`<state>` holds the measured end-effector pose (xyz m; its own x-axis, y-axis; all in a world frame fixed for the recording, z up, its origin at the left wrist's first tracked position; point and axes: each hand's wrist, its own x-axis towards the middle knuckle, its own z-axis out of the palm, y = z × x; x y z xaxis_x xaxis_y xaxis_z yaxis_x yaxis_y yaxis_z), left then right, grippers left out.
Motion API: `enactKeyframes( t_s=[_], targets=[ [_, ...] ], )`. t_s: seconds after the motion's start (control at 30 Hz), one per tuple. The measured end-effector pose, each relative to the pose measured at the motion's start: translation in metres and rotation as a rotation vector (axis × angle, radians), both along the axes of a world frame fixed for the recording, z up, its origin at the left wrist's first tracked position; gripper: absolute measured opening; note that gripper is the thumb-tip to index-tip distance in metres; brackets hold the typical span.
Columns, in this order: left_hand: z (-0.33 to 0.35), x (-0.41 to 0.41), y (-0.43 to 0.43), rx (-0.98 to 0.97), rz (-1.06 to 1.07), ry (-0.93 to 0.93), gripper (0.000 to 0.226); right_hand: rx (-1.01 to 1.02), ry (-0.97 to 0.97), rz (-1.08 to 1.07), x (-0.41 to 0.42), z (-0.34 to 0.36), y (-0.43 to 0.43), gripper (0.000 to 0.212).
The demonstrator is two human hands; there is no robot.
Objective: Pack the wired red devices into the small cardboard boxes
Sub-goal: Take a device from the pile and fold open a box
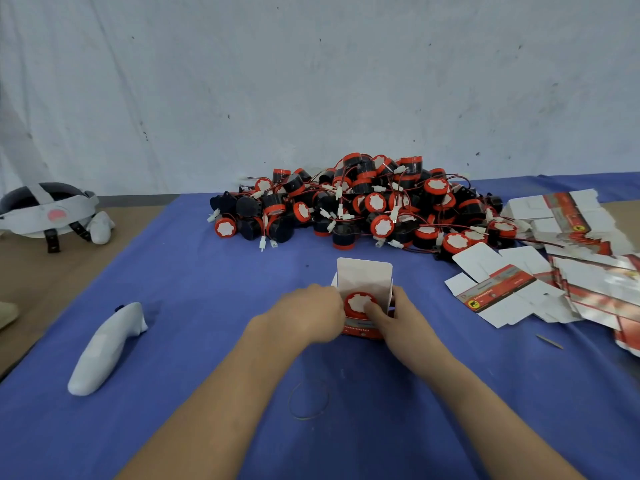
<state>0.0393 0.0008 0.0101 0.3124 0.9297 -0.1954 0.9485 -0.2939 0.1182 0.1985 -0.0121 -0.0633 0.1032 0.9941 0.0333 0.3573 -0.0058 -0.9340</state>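
Observation:
A small cardboard box (364,277) stands open on the blue cloth in the middle, its white lid flap upright. Inside it sits a red device (358,302) with a white face, top showing. My left hand (311,315) grips the box's left side. My right hand (398,317) holds the right side, with its thumb pressing on the device. Behind the box lies a big pile of red and black wired devices (363,202). Their red wires and white plugs are tangled together.
Flat unfolded box blanks (495,289) are stacked at the right, spreading to the cloth's edge. A white controller (104,348) lies at the left. A headset (48,209) rests far left on the brown surface. A rubber band (308,398) lies between my forearms.

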Motion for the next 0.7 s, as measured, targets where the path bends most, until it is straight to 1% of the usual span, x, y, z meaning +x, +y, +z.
enactKeyframes(
  t_s=[0.07, 0.13, 0.2, 0.3, 0.37, 0.43, 0.5, 0.53, 0.6, 0.63, 0.7],
  targets=[
    [0.013, -0.012, 0.003, -0.023, -0.019, -0.19, 0.037, -0.001, 0.006, 0.011, 0.003, 0.0, 0.0, 0.022],
    [0.024, -0.023, 0.006, -0.011, 0.012, -0.403, 0.039, -0.012, 0.01, 0.025, 0.005, 0.0, 0.001, 0.024],
    [0.025, -0.031, 0.011, -0.039, 0.065, -0.539, 0.037, -0.024, 0.007, 0.023, 0.005, 0.0, 0.001, 0.023],
    [0.014, -0.037, 0.018, -0.141, 0.113, -0.602, 0.037, -0.032, -0.006, 0.019, 0.005, 0.0, 0.0, 0.024],
    [0.006, -0.037, 0.019, -0.212, 0.128, -0.662, 0.033, -0.026, 0.002, 0.025, 0.005, 0.001, -0.001, 0.025],
    [-0.003, -0.036, 0.019, -0.297, 0.152, -0.769, 0.03, -0.03, 0.01, 0.037, 0.005, 0.002, -0.002, 0.023],
    [-0.011, -0.036, 0.019, -0.384, 0.2, -0.887, 0.029, -0.049, 0.063, 0.053, 0.003, 0.006, -0.005, 0.017],
    [-0.015, -0.035, 0.018, -0.418, 0.225, -0.927, 0.028, -0.057, 0.116, 0.072, 0.003, 0.007, -0.007, 0.022],
    [-0.022, -0.035, 0.018, -0.468, 0.258, -0.973, 0.028, -0.083, 0.223, 0.087, 0.001, 0.011, -0.008, 0.042],
    [-0.025, -0.035, 0.019, -0.491, 0.266, -0.995, 0.031, -0.096, 0.261, 0.08, 0.001, 0.013, -0.009, 0.047],
    [-0.03, -0.035, 0.02, -0.537, 0.263, -1.042, 0.039, -0.095, 0.304, 0.05, 0.002, 0.011, -0.005, 0.05]
  ],
)
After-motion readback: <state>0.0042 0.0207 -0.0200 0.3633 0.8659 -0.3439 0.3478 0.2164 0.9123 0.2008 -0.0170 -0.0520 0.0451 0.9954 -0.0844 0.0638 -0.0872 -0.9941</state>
